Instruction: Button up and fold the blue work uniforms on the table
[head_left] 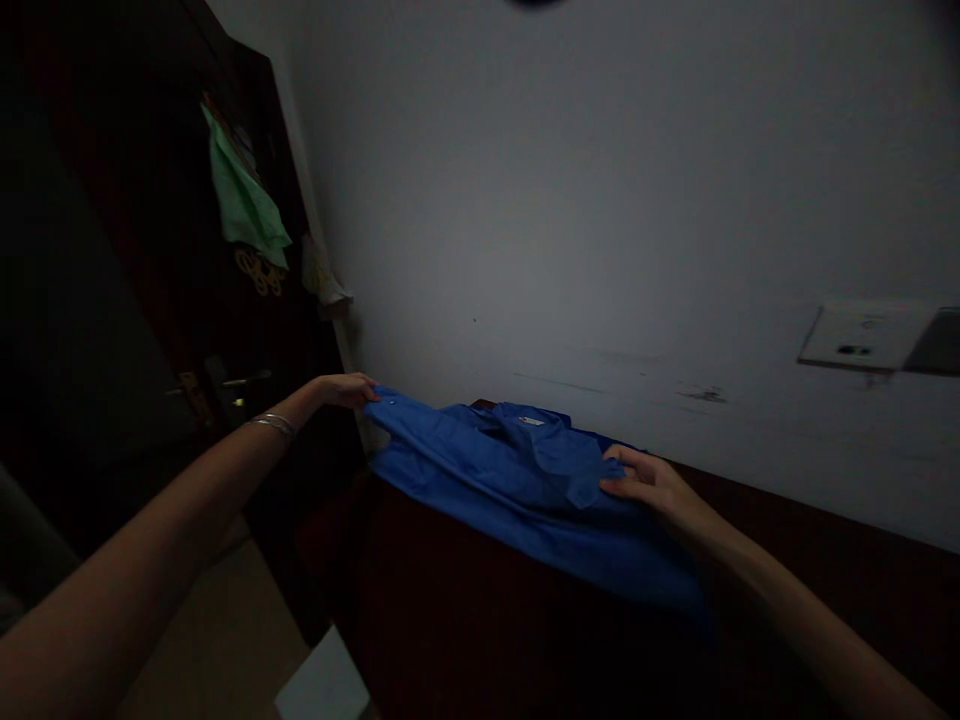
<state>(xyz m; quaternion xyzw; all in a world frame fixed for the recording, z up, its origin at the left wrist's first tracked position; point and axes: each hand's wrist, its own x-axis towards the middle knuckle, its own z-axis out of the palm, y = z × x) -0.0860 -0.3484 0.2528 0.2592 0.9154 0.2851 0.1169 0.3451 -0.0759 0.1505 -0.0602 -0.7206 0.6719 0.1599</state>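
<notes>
A blue button-up shirt (510, 470) lies folded and rumpled on a dark wooden surface (480, 620), its collar and white label near the wall. My left hand (346, 391) pinches the far left corner of the shirt, and a thin metal bangle (274, 424) circles that wrist. My right hand (645, 485) grips the shirt's right side, fingers curled over the blue cloth. The shirt's lower right edge fades into shadow.
A white wall (570, 200) runs behind the dark surface, with a wall plate (862, 335) at right. At left stands a dark door (150, 250) with a metal handle, and a green cloth (244, 195) hangs on it. A white box corner (322, 680) sits on the floor.
</notes>
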